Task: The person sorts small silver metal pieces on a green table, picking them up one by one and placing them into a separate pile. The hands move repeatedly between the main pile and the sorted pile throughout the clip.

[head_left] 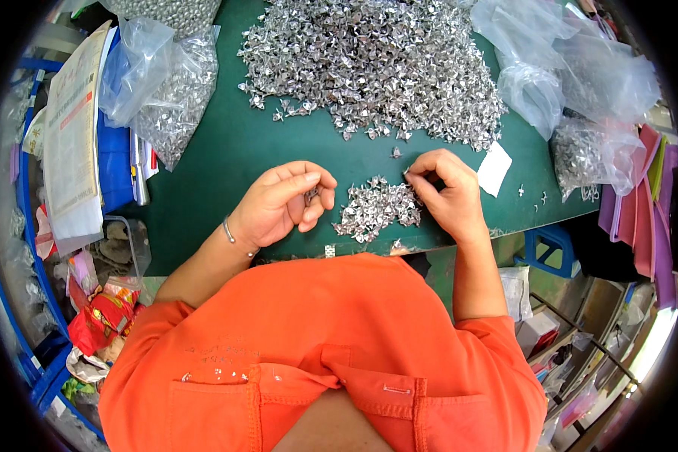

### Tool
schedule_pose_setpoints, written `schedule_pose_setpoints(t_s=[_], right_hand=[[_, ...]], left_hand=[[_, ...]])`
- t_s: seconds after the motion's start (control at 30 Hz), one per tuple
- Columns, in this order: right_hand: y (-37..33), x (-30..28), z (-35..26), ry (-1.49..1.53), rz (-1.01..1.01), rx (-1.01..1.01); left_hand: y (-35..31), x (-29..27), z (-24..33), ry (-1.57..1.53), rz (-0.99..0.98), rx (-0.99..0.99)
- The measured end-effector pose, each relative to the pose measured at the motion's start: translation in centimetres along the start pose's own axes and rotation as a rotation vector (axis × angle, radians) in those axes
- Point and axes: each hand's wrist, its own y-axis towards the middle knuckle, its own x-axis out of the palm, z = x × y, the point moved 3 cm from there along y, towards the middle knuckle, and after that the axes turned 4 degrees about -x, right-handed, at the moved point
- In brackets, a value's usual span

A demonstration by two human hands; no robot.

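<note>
My left hand (277,202), wearing a silver bangle (229,230) on the wrist, is turned palm up with its fingers curled round a few small silver metal pieces (311,196). My right hand (453,197) pinches one small metal piece (407,172) between thumb and forefinger; its exact shape is too small to make out. Between both hands a small pile of silver metal pieces (377,209) lies on the green tabletop (279,139). A single metal piece (396,153) sits apart, just beyond this pile.
A large heap of similar metal pieces (377,60) covers the far middle. Clear plastic bags of metal parts stand at far left (177,98) and right (580,154). Left of the table are a blue bin (115,166) and papers (74,135); a white paper slip (494,169) lies right.
</note>
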Motion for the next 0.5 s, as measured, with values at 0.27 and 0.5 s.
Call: schedule_pose_setpoints(t_s=[0.27,0.5], right_hand=[[2.2,0.9,-1.1,-0.114,0.149,-0.173],[2.0,0.7,-0.5,-0.149,0.049,-0.281]], left_hand=[[0.2,0.1,0.1,-0.009,0.002,-0.006],[0.1,0.2,0.2,-0.022,0.0,-0.002]])
